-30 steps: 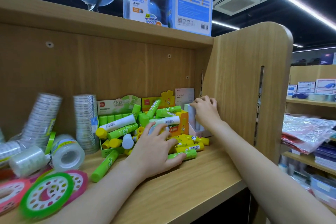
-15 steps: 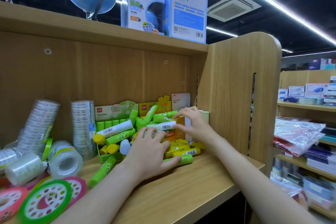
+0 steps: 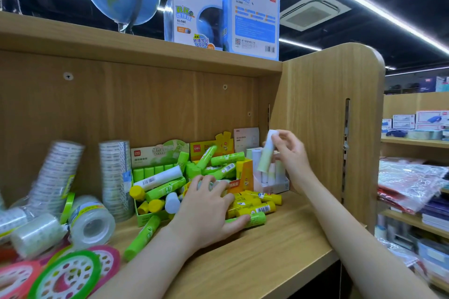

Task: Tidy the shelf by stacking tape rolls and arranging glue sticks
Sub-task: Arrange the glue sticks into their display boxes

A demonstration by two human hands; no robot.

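A: What takes up the wooden shelf [image 3: 279, 257], biggest first?

B: At the left end, two tall columns of clear tape rolls [image 3: 114, 177] stand against the back panel, one leaning left. In front of them single clear rolls lie on their sides, and flat pink and green tape rings [image 3: 65, 277] sit at the front left corner.

A: And the glue sticks?

B: A jumbled heap of glue sticks [image 3: 167, 187], lime green with some yellow and some white-capped, spills from green and yellow cartons mid-shelf toward the front edge. In the back right corner a small white display box [image 3: 274, 185] holds upright pastel sticks.

A: The hands?

B: The left hand [image 3: 206, 211] rests on the heap, fingers curled over a stick, thumb against a green one at the front. The right hand [image 3: 290, 153] pinches a pale green-and-white glue stick [image 3: 266, 153], nearly upright, just above the display box.
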